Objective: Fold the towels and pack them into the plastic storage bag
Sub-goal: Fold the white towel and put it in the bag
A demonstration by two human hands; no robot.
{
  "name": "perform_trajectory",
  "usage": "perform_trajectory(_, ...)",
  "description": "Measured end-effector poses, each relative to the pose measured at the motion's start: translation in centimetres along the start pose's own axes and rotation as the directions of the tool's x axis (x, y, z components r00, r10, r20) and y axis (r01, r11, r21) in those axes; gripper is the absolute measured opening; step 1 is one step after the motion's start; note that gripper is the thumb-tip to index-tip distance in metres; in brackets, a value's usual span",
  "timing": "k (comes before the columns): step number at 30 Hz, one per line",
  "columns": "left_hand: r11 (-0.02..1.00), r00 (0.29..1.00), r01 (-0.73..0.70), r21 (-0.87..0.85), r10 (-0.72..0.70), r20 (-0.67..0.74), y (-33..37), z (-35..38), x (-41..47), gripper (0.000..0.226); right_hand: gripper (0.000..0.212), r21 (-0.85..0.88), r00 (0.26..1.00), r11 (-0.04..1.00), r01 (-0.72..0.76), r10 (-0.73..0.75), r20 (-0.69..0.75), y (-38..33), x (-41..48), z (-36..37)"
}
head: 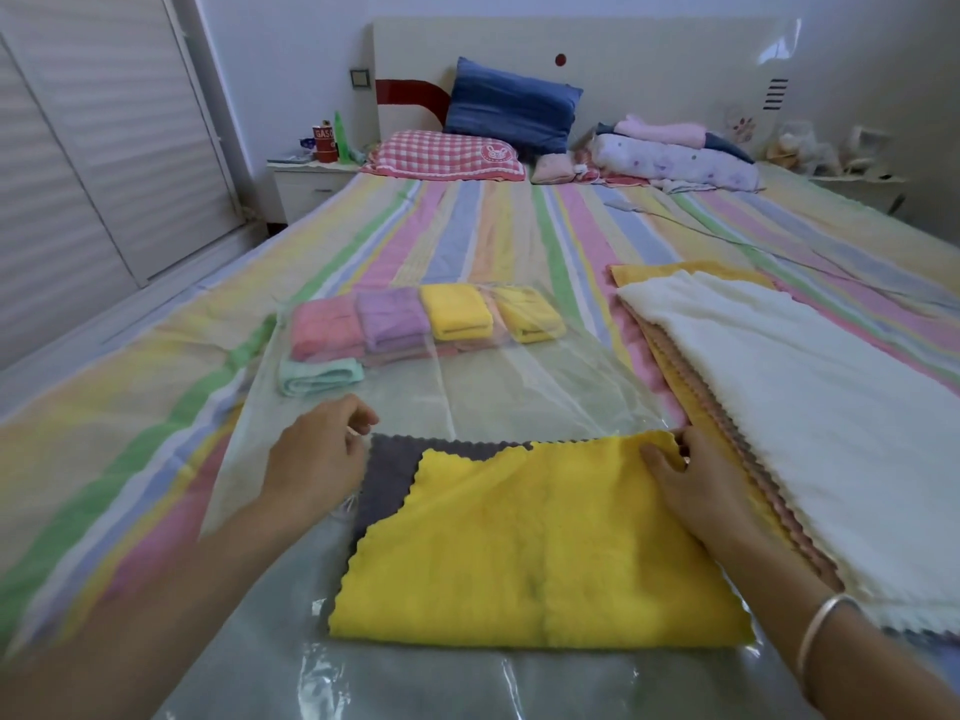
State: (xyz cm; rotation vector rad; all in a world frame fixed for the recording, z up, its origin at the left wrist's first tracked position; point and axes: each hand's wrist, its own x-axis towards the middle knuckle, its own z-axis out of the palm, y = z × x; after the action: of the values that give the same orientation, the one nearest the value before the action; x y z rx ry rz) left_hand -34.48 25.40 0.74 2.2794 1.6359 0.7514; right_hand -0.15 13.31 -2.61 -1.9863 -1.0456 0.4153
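Yellow towel (540,553) lay on the clear plastic storage bag (467,402) at the near edge of the bed (467,226), laid over a grey towel (387,470) that showed only at the far-left corner. Soft, light microfibre with scalloped edges; likely limp, no stiffness, so it should crease wherever it's pinched. Best held at the corners or along an edge, both hands, to keep the fold square. Bag film looked slick, so the towel may slide on it.

Right hand (691,475) sat on the towel's far-right corner, fingers curled and pinching the edge. Left hand (317,454) was just off the towel's far-left corner, beside the grey towel, fingers loosely curled; can't tell whether it pinched the grey corner or held nothing.

Inside the far end of the bag: folded pink towel (324,327), purple towel (392,317), two yellow folded towels (457,311), and a mint towel (319,376) in front of them. Unfolded stack (779,407) with a white one on top lay along the bed's right side, just beside the right hand.
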Motion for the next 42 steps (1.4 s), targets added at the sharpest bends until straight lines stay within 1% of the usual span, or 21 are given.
perform_trajectory(2,0.999,1.000,-0.020,-0.034,0.020,0.004,1.3,0.5,-0.7,0.012,0.019,-0.038,1.000,0.999,0.000,0.001,0.016,0.2,0.0,0.1)
perform_trajectory(3,1.000,0.998,0.000,-0.019,0.001,0.060,1.8,0.8,-1.0,0.005,0.020,-0.049,1.000,0.999,-0.003,0.005,0.027,0.3,0.0,0.1)
perform_trajectory(4,0.999,0.989,0.040,0.017,-0.042,0.143,2.4,1.0,-1.2,0.011,0.022,-0.059,0.999,0.998,-0.008,0.010,0.034,0.4,0.1,0.2)
perform_trajectory(5,0.993,0.965,0.085,0.086,-0.103,0.239,2.7,1.2,-1.2,0.025,0.024,-0.072,0.999,0.997,-0.009,0.011,0.037,0.5,0.1,0.2)
perform_trajectory(6,0.982,0.939,0.115,0.150,-0.156,0.306,3.0,1.4,-1.2,0.038,0.026,-0.085,0.999,0.996,-0.008,0.012,0.036,0.5,0.1,0.3)
perform_trajectory(7,0.970,0.921,0.124,0.211,-0.191,0.338,3.2,1.5,-1.2,0.047,0.027,-0.093,0.999,0.996,-0.008,0.011,0.033,0.5,0.1,0.3)
perform_trajectory(9,0.951,0.917,0.124,0.282,-0.219,0.332,3.6,1.9,-1.3,0.049,0.029,-0.093,0.999,0.996,-0.010,0.013,0.032,0.6,0.0,0.4)
perform_trajectory(11,0.953,0.925,0.117,0.280,-0.208,0.320,4.0,2.2,-1.7,0.046,0.031,-0.098,0.999,0.995,-0.015,0.019,0.037,0.6,-0.2,0.4)
perform_trajectory(14,0.976,0.922,0.156,0.152,-0.199,0.332,4.2,2.3,-2.3,0.027,0.033,-0.122,0.999,0.992,-0.012,0.017,0.033,0.5,-0.3,0.4)
perform_trajectory(16,0.983,0.934,0.176,0.048,-0.182,0.306,3.7,1.9,-2.7,0.021,0.031,-0.111,1.000,0.994,-0.004,0.007,0.027,0.4,-0.4,0.4)
perform_trajectory(19,0.987,0.976,0.162,-0.017,-0.158,0.153,2.9,1.0,-3.2,0.012,0.020,-0.064,1.000,0.998,0.019,-0.018,0.013,0.5,-0.3,0.4)
perform_trajectory(22,0.994,0.994,0.106,0.031,-0.105,-0.031,2.2,0.1,-3.6,0.006,0.022,-0.065,1.000,0.997,0.028,-0.029,-0.005,0.7,-0.1,0.5)
perform_trajectory(24,0.992,0.990,0.107,0.071,-0.099,-0.102,1.5,-0.3,-3.6,0.007,0.024,-0.084,0.999,0.996,0.029,-0.031,-0.017,0.7,0.1,0.5)
perform_trajectory(28,0.973,0.983,0.178,0.144,-0.171,-0.063,0.0,0.4,-3.3,0.017,0.025,-0.103,0.999,0.994,0.034,-0.036,-0.015,0.5,0.5,0.6)
perform_trajectory(32,0.971,0.980,0.194,0.137,-0.186,-0.065,-0.4,2.0,-2.8,0.020,0.027,-0.107,0.999,0.993,0.040,-0.044,-0.031,0.3,0.6,0.6)
perform_trajectory(34,0.971,0.975,0.222,0.085,-0.220,-0.033,-0.2,2.2,-2.3,0.020,0.025,-0.122,0.998,0.992,0.042,-0.047,-0.035,0.1,0.6,0.4)
perform_trajectory(37,0.950,0.947,0.310,-0.031,-0.306,0.094,-0.1,1.8,-1.0,0.023,0.024,-0.154,0.996,0.986,0.060,-0.070,-0.061,-0.2,1.0,-0.2)
perform_trajectory(40,0.927,0.928,0.344,-0.151,-0.312,0.204,-0.2,1.5,0.1,0.023,0.019,-0.150,0.996,0.986,0.070,-0.078,-0.048,-0.4,1.6,-0.5)
perform_trajectory(42,0.925,0.922,0.344,-0.159,-0.301,0.244,-0.1,1.7,0.2,0.021,0.019,-0.158,0.997,0.985,0.066,-0.071,-0.028,-0.4,1.8,-0.5)
